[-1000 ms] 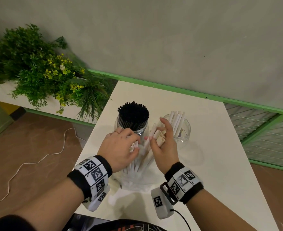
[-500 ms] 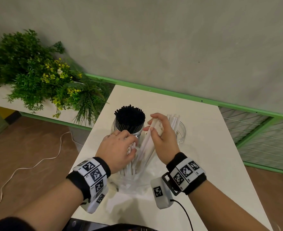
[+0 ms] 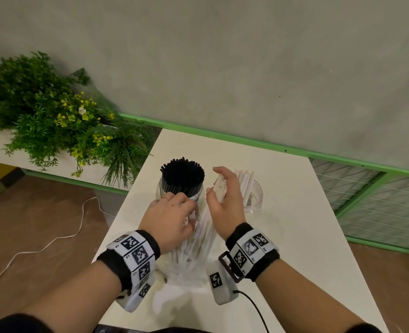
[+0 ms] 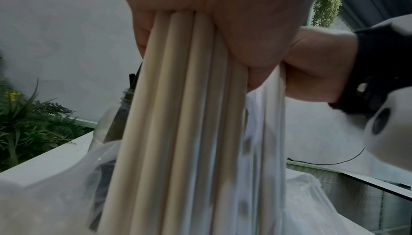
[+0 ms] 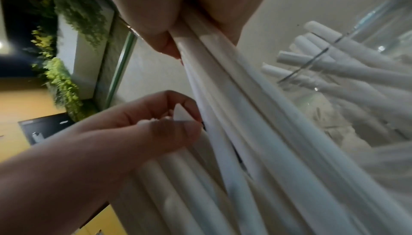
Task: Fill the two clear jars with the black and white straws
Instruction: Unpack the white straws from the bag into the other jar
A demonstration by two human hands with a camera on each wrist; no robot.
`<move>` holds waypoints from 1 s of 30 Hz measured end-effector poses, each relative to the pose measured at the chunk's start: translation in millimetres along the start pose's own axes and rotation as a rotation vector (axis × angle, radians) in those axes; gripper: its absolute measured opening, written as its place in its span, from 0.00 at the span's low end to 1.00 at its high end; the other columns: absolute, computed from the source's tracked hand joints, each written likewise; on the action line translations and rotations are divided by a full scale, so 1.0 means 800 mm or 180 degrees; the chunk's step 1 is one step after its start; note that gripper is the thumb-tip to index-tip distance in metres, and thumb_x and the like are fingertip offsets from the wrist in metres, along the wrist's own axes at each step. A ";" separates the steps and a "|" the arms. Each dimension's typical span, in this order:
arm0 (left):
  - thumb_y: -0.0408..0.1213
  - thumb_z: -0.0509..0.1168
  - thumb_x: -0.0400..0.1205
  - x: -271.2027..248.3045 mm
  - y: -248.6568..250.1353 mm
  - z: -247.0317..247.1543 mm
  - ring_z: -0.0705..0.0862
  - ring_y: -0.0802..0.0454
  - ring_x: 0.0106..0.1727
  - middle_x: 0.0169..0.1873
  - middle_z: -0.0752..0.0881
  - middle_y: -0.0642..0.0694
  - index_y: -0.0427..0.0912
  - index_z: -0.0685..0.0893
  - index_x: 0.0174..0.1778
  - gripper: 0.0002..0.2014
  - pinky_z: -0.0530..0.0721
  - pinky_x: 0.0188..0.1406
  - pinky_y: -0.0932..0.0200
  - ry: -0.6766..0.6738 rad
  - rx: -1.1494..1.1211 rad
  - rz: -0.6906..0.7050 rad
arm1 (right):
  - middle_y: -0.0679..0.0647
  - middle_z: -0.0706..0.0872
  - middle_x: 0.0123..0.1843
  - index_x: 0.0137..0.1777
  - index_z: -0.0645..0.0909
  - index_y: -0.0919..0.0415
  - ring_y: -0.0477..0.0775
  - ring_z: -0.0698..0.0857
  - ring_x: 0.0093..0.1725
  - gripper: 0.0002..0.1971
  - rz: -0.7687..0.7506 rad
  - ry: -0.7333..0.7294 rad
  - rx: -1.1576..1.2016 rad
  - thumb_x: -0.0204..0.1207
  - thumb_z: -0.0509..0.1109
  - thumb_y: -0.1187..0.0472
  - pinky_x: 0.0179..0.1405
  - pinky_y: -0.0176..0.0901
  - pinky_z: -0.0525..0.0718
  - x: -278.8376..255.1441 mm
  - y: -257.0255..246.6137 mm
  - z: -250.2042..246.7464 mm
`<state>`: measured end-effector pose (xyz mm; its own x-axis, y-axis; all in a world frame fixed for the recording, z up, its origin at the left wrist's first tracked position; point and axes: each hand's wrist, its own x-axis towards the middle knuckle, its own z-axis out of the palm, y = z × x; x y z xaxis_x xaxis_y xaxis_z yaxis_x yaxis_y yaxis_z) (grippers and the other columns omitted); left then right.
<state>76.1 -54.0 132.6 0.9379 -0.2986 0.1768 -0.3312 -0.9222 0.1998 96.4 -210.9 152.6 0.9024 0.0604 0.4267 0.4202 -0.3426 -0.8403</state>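
White table (image 3: 294,212) against a grey wall: our left hand (image 3: 172,219) curls round the white straws (image 4: 178,115) standing in their plastic bag (image 3: 186,272), while our right hand (image 3: 225,200) pinches a small bunch between thumb and fingers. That bunch slants up and away toward the right jar (image 3: 256,195), beside the jar of black straws (image 3: 181,174). We judge it best to lift it clear of the bag, then lower it ends-first.
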 end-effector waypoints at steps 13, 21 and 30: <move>0.53 0.50 0.74 0.000 -0.002 0.001 0.79 0.51 0.46 0.44 0.80 0.57 0.57 0.80 0.46 0.14 0.78 0.38 0.54 0.0052 0.0001 0.0003 | 0.55 0.76 0.55 0.72 0.71 0.56 0.60 0.89 0.49 0.24 -0.0439 0.0642 0.0895 0.81 0.56 0.79 0.51 0.54 0.88 0.074 -0.088 -0.102; 0.53 0.53 0.74 -0.001 -0.001 0.001 0.80 0.52 0.43 0.42 0.79 0.58 0.58 0.79 0.44 0.12 0.79 0.36 0.55 0.0113 0.0017 -0.0020 | 0.57 0.74 0.56 0.68 0.72 0.50 0.57 0.87 0.48 0.24 -0.1191 0.1116 0.0193 0.79 0.58 0.77 0.54 0.61 0.86 0.105 -0.090 -0.135; 0.53 0.53 0.74 -0.006 -0.004 0.000 0.79 0.52 0.47 0.43 0.78 0.58 0.59 0.79 0.46 0.11 0.78 0.40 0.55 0.0046 -0.0012 -0.0079 | 0.41 0.70 0.59 0.69 0.72 0.53 0.46 0.84 0.49 0.24 -0.0986 0.0834 -0.0374 0.79 0.57 0.77 0.59 0.38 0.83 0.091 -0.006 -0.095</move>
<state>72.4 -49.9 131.2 0.9442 -0.2721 0.1856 -0.3083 -0.9283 0.2078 153.1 -276.2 213.3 0.6739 -0.0578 0.7365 0.6405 -0.4511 -0.6215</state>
